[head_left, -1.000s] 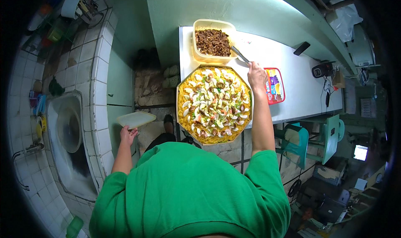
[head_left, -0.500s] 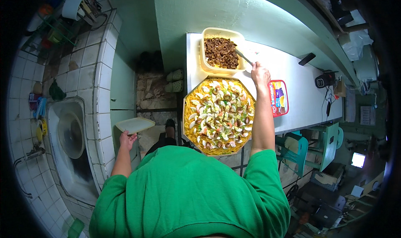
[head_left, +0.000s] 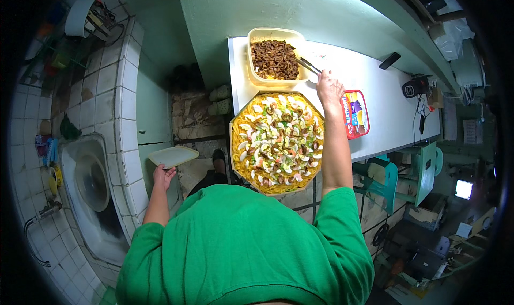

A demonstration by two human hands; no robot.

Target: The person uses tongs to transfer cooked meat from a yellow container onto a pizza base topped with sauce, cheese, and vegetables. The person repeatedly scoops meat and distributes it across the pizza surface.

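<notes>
Tongs [head_left: 310, 66] aslant, up-left toward tub [head_left: 278, 82]

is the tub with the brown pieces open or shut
Open: no lid covers the tub, so the brown pieces inside show from above, and the right hand holds a utensil at its right edge.

a white table [head_left: 393, 124] bears a tub [head_left: 276, 83], noodle tray [head_left: 231, 147], lid [head_left: 356, 114].

Red rectangular lid [head_left: 356, 114] | white printed lettering at left | pale wall sheet [head_left: 473, 132] | markings too small to read
</notes>
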